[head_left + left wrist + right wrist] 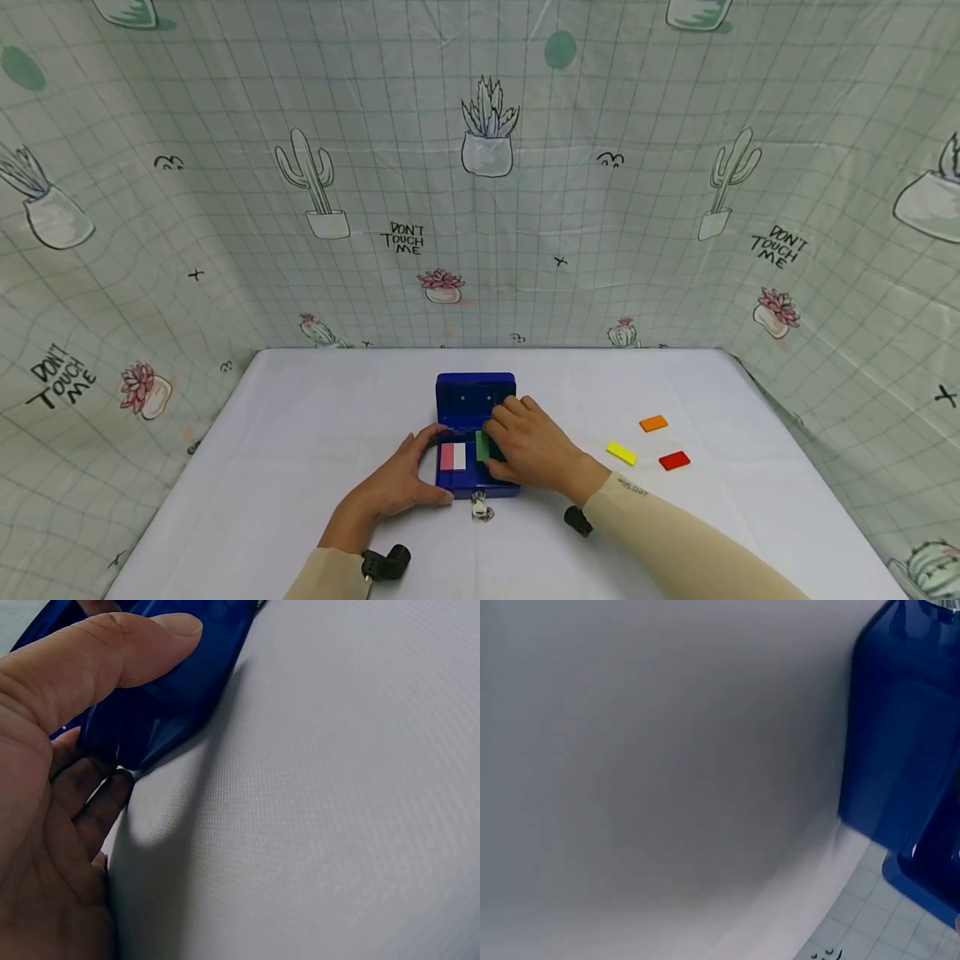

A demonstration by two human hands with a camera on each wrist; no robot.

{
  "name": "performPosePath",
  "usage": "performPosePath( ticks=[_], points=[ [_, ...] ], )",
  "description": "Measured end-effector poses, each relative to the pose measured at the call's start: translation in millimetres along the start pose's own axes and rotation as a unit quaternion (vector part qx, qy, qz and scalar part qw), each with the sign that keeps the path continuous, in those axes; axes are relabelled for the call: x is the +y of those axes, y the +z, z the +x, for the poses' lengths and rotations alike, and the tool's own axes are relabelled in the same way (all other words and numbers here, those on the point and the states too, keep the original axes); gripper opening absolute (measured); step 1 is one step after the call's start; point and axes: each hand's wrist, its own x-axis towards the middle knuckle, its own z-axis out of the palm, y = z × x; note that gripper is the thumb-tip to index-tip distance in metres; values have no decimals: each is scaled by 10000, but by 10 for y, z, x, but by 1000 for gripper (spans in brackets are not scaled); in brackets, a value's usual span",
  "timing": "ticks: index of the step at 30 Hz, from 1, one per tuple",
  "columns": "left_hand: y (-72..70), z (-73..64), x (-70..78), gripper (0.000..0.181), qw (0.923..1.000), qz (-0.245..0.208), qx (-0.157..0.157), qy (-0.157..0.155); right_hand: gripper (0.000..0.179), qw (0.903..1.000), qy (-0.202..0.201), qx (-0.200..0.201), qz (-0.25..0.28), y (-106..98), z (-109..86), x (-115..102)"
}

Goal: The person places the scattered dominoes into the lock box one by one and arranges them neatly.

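Note:
A blue metal cash box [463,482] stands on the table with its lid [474,382] raised at the back. My left hand [401,479] grips its left side, thumb at the front corner and fingers toward the rear; the left wrist view shows the thumb against the blue wall. Over the box's right half, my right hand [534,446] pinches a green block [482,447] inside it. A pink block [447,457] and a white block [460,457] lie side by side in the left part. The right hand covers the right part of the interior.
Right of the box, an orange block [653,423], a yellow block [621,453] and a red block [674,460] lie apart on the white table [360,383]. Keys hang at the box's front lock [480,504]. A patterned curtain [375,183] rises behind the table.

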Motion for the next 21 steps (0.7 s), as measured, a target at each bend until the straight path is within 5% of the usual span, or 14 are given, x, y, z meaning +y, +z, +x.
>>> performPosePath(
  ticks=[9,21],
  points=[
    [-5,5,-3,105,10000,-18,-16,18,43,9990,-46,-420,-132,68,103,-77],
    [-2,13,-21,106,9999,-91,-36,23,42,9988,-173,-411,-210,112,150,-122]
  ],
)
